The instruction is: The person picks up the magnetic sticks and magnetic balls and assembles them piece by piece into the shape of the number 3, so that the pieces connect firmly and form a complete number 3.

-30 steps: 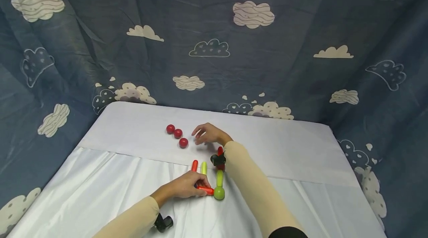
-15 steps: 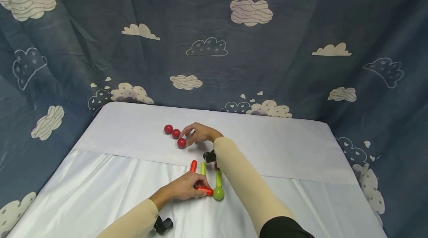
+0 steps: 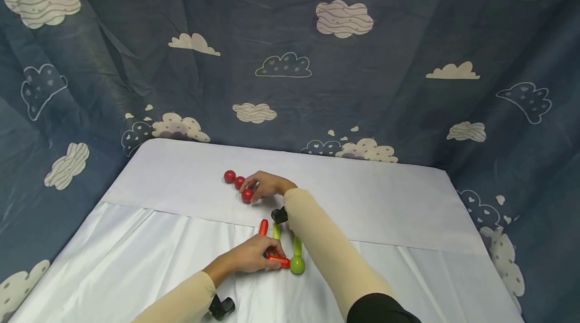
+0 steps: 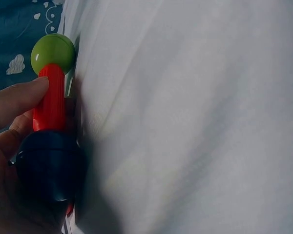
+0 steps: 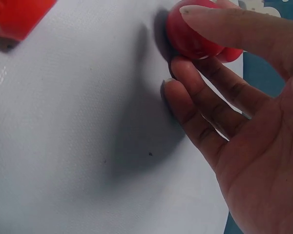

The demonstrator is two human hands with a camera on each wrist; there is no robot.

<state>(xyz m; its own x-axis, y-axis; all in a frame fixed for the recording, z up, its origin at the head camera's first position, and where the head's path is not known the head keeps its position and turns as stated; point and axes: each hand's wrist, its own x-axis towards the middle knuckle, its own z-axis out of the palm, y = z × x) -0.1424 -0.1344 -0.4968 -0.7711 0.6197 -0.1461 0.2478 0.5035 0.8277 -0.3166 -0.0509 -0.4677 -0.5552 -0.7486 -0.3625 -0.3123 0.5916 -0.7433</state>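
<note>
My left hand pinches a short red rod between thumb and fingers. In the left wrist view, a green ball sits at one end of that rod and a dark blue ball at the other. From the green ball, a lime rod runs away across the table. At the back, my right hand has its thumb and fingers around the nearest red ball, which rests on the white cloth. Two more red balls, one farther left and one beside the fingertips, lie close by.
Another red rod and a second lime rod point away beyond my left hand, partly hidden by it. My right forearm crosses over the pieces on the right. A dark cloud-patterned curtain hangs behind the white-covered table.
My right hand has moved left and lowered onto the nearest red ball, closing its thumb and fingers around it. My left hand keeps its grip on the red rod, nearly still.
</note>
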